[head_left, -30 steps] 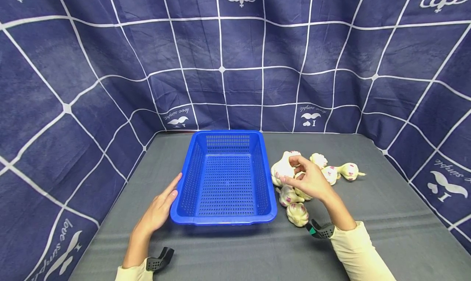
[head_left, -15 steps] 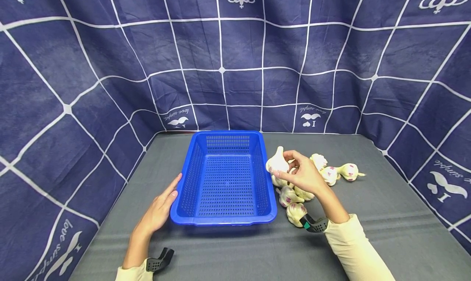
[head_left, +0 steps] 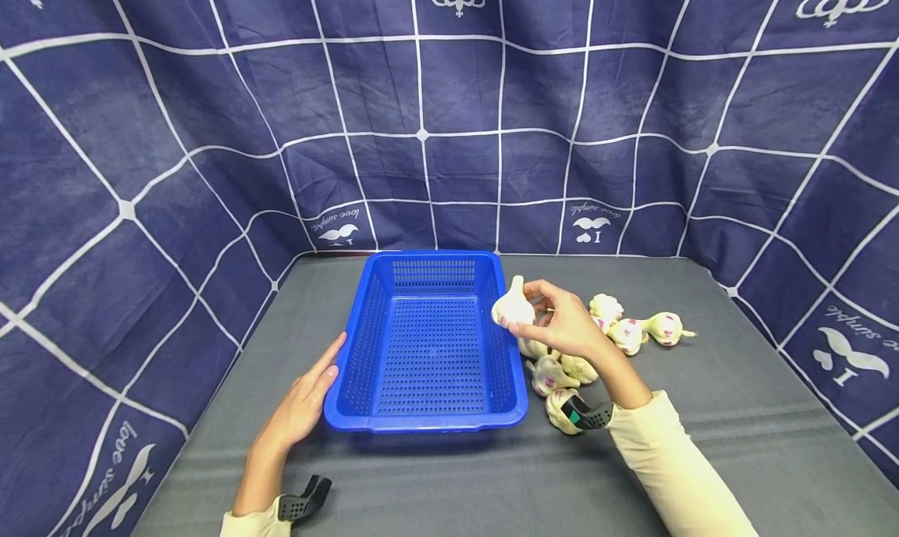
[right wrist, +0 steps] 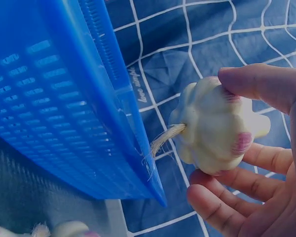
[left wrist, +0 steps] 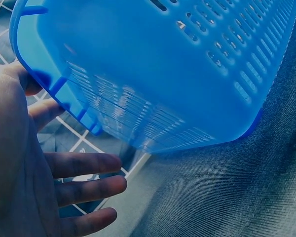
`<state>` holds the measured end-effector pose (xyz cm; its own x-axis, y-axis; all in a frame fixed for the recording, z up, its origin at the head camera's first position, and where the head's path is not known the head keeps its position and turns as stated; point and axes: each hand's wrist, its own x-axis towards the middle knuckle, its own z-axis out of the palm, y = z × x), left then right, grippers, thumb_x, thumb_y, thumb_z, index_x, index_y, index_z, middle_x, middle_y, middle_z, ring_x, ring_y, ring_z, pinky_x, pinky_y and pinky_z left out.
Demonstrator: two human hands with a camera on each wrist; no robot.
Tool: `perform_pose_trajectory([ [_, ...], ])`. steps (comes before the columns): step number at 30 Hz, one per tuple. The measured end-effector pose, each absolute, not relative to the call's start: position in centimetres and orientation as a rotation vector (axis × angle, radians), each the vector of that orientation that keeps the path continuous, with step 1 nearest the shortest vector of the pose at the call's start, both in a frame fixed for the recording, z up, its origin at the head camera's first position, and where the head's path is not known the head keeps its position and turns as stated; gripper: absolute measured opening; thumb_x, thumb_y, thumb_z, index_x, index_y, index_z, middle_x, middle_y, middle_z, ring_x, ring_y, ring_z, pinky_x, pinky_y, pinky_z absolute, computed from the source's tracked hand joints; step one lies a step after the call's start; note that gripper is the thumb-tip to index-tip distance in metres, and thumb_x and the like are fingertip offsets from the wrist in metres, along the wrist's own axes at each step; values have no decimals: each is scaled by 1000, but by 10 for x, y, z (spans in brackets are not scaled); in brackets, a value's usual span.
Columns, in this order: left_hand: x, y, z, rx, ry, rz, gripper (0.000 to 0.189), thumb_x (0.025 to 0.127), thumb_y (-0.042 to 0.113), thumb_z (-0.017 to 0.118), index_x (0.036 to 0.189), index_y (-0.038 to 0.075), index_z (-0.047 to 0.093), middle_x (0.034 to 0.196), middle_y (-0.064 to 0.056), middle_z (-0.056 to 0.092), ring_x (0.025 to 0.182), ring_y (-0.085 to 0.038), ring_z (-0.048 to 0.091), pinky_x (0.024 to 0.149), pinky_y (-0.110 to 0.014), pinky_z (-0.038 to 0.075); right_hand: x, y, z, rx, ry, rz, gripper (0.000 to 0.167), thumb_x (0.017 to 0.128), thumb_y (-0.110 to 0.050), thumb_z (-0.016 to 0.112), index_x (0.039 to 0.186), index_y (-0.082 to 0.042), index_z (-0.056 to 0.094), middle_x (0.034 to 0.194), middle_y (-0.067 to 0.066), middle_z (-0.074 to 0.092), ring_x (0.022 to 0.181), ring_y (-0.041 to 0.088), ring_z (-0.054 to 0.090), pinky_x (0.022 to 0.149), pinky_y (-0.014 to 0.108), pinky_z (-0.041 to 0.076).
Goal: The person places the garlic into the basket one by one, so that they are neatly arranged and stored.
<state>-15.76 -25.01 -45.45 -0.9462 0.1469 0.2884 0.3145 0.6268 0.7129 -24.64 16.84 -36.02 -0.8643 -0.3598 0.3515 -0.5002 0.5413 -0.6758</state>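
A blue perforated plastic basket (head_left: 434, 422) stands on the grey tabletop, nothing lying inside it. My left hand (head_left: 300, 400) touches its left rim; in the left wrist view the hand's lower fingers (left wrist: 91, 191) stretch out straight below the rim. Between thumb and fingertips, my right hand (head_left: 565, 322) pinches a whitish garlic bulb (head_left: 514, 306) with purple marks, held up at the basket's right rim. The bulb (right wrist: 214, 126) shows its stringy root in the right wrist view. Several more garlic bulbs (head_left: 551, 376) lie right of the basket, some partly hidden under the right hand and wrist.
Farther right lie more bulbs, one with a thin stem end (head_left: 663, 328). A dark blue curtain (head_left: 460, 162) with white lines surrounds the table at the back and sides. Black wrist mounts (head_left: 305, 499) sit at both cuffs.
My right hand has lifted the garlic bulb off the pile and carried it left to the basket's right rim, its neck now pointing up. The left hand and basket stay in place.
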Motion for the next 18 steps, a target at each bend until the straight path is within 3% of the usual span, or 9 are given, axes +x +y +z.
perform_pose_trajectory([
  [4,-158,-250,-455,-383,-2640,-1228,49,109,25,33,156,16,31,155,-15,36,137,-41,40,108,-57,30,-250,160,-358,769,-2600,1240,54,75,-25,85,118,0,62,107,12,66,86,23,64,72,45,56],
  [7,-158,-250,-455,-393,-2630,-1245,49,108,24,33,156,15,31,155,-18,36,136,-43,40,106,-63,29,-252,153,-355,784,-2598,1232,55,75,-25,85,117,0,62,106,12,66,87,23,63,73,47,55],
  [11,-157,-250,-456,-393,-2624,-1249,49,108,24,33,156,14,32,154,-19,36,136,-45,40,106,-64,29,-255,144,-351,765,-2615,1193,55,74,-28,85,117,-2,63,105,10,65,89,23,62,73,40,53],
  [13,-157,-250,-456,-388,-2628,-1235,49,108,24,33,156,14,32,154,-17,36,136,-43,40,107,-61,30,-257,140,-350,739,-2630,1164,56,74,-32,85,117,-3,64,104,8,66,90,23,62,73,36,52],
  [18,-158,-250,-455,-387,-2638,-1204,48,109,24,33,156,17,31,155,-13,37,137,-38,41,110,-37,29,-261,132,-347,705,-2658,1135,58,73,-35,86,117,-5,64,106,7,66,92,23,64,73,35,51],
])
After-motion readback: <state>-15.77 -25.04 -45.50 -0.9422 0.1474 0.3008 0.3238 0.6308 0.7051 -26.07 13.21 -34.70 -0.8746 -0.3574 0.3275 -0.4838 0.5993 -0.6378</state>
